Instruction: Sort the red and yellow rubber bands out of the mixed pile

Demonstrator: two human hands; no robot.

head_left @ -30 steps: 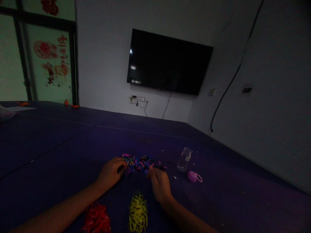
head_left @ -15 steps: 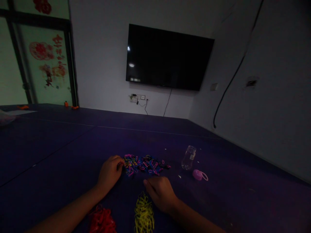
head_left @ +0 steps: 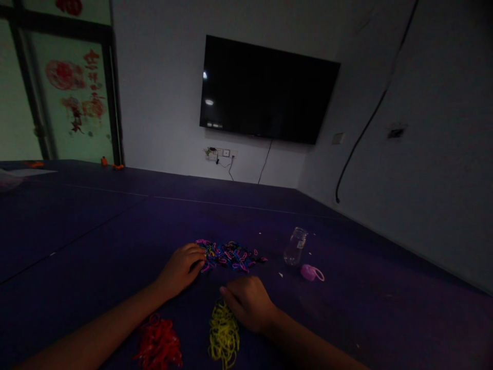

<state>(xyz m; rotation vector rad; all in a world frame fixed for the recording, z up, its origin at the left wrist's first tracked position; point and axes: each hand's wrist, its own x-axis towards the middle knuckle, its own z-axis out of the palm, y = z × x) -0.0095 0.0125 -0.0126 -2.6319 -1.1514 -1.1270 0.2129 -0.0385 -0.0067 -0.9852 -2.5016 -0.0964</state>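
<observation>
Loose small rubber bands in pink, blue, black and some yellow form a mixed pile [head_left: 231, 258] on the dark purple surface. My left hand [head_left: 183, 271] rests at the pile's left end, fingertips over the bands and thumb apart from them. Closer to me, my right hand [head_left: 250, 303] is curled at the far end of a heap of yellow rubber bands [head_left: 223, 336]. Its fingers are bent under, so anything in them is hidden. A heap of red rubber bands [head_left: 159, 343] lies below my left forearm.
Right of the mixed pile stands a clear bottle [head_left: 295, 247], with a pink lid with a loop [head_left: 308, 272] beside it. Small white scraps [head_left: 281, 274] dot the surface. Beyond are a wall-mounted television [head_left: 269, 90], a hanging black cable [head_left: 362, 133] and a glass door [head_left: 69, 97].
My left hand has moved right over the end of the mixed pile, its thumb and fingers now spread apart. My right hand has shifted slightly left, staying curled. The view has tilted slightly.
</observation>
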